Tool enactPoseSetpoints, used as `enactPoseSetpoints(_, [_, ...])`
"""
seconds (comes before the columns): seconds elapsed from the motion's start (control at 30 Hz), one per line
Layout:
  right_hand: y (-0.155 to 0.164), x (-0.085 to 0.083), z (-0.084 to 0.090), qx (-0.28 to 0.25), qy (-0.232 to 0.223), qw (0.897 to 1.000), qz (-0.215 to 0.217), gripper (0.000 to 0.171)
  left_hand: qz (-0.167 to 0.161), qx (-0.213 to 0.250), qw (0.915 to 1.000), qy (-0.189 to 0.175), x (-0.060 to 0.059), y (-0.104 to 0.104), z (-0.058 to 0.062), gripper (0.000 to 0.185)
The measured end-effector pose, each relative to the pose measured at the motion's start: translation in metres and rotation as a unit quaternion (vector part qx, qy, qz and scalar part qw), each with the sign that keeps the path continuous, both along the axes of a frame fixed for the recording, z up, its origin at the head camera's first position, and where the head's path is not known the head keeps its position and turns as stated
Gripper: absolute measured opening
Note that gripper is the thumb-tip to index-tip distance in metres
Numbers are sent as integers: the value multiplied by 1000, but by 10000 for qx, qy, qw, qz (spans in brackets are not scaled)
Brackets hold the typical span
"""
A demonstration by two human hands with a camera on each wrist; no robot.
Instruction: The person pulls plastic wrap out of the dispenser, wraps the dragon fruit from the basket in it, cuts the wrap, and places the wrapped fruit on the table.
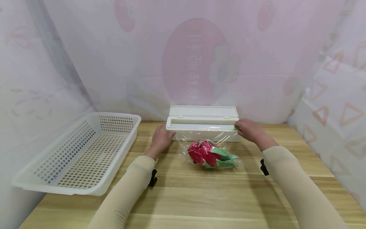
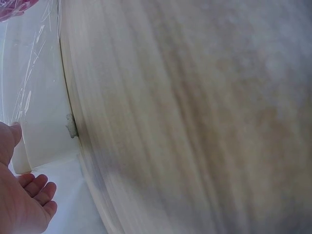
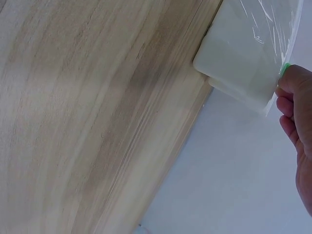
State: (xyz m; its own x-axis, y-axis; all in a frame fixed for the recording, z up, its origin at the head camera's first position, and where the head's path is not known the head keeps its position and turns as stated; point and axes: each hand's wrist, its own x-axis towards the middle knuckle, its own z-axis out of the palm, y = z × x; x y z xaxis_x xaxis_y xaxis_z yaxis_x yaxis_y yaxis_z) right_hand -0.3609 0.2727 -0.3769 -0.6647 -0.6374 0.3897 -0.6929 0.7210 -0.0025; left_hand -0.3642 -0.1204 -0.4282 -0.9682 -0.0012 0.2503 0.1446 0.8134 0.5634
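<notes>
A white cling-film dispenser box lies at the back of the wooden table with its lid open. Clear film runs from it over a red dragon fruit with green scales in front. My left hand rests against the box's left end, with its fingers relaxed beside the box. My right hand pinches the green slider at the right end. The right wrist view shows its fingertips curled on the slider at the box corner.
A white perforated plastic basket stands empty at the left of the table. Patterned pink and white curtains close in the back and both sides. Bare wood stretches in front of the fruit.
</notes>
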Motion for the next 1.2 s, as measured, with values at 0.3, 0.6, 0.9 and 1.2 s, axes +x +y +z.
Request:
enactPoseSetpoints(0.3, [3, 2, 2, 54, -50, 10000, 19, 11, -15, 73, 10000, -17, 1, 1, 1, 54])
enactPoseSetpoints(0.6, [7, 3, 4, 0, 81, 9998, 207, 12, -42, 21, 10000, -9, -1, 2, 1, 56])
enactPoseSetpoints(0.9, [9, 3, 6, -5, 89, 9996, 251, 11, -64, 3, 10000, -16, -1, 1, 3, 55])
enactPoseSetpoints(1.2, [5, 2, 3, 90, -1, 9999, 101, 10, -35, 1, 10000, 36, -1, -1, 0, 55])
